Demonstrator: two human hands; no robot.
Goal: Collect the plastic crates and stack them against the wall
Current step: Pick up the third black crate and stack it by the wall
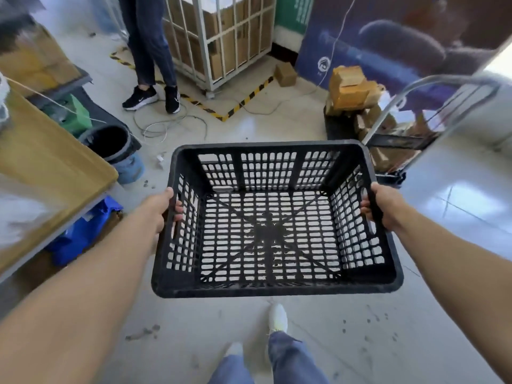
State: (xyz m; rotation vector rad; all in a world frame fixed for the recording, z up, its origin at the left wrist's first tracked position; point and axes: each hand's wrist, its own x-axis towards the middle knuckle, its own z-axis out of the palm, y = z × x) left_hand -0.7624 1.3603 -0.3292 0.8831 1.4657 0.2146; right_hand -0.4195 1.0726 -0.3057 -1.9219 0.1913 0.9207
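Note:
A black plastic crate point(273, 286) with slotted walls and floor hangs in the air in front of me, open side up and empty. My left hand point(159, 210) grips its left rim, fingers curled through the handle slot. My right hand point(383, 206) grips the right rim the same way. The grey floor shows through the crate's grid. My own legs and white shoes show below it.
A wooden table point(52, 164) stands at the left with a black bin point(110, 142) and blue bags point(83, 231) beside it. Another person point(151, 54) stands by a wire roll cage point(221, 37). Cables point(171, 123) lie on the floor. A trolley point(393, 126) with cardboard boxes stands at the right.

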